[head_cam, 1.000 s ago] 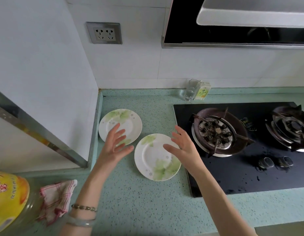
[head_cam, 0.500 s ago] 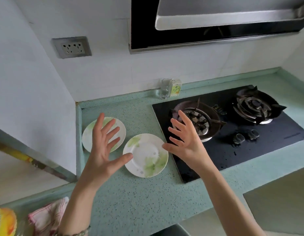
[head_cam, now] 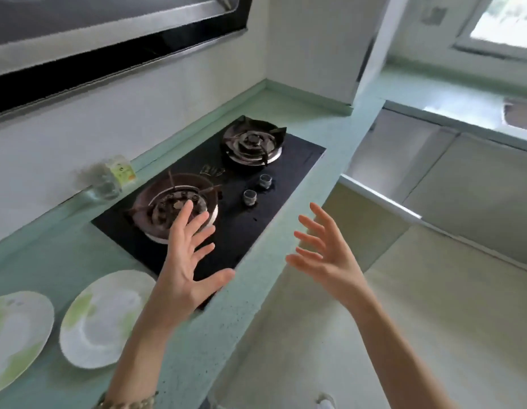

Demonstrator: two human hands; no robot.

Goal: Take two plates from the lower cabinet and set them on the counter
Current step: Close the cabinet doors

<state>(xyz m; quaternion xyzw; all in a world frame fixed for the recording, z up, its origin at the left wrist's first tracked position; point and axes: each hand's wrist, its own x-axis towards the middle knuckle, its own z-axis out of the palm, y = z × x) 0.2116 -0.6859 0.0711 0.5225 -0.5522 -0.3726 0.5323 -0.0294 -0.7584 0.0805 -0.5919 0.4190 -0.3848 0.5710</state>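
Note:
Two white plates with green leaf prints lie side by side on the green counter (head_cam: pixel 79 249) at the lower left: one plate (head_cam: pixel 99 317) nearer the hob, the other plate (head_cam: pixel 14 338) cut by the left edge. My left hand (head_cam: pixel 188 267) hovers with spread fingers over the hob's front corner, to the right of the plates, holding nothing. Out past the counter's edge, above the floor, my right hand (head_cam: pixel 324 255) is also spread and holds nothing.
A black two-burner gas hob (head_cam: pixel 256 199) with two knobs fills the counter's middle. A glass (head_cam: pixel 104 184) and a small carton (head_cam: pixel 122 171) stand by the back wall. A range hood (head_cam: pixel 108 39) hangs above. Pale cabinet fronts (head_cam: pixel 463 184) and floor lie to the right.
The view has swung right and tilted, so the plates slid to the lower left. Both hands have drawn away from the plates toward the right, still spread and holding nothing.

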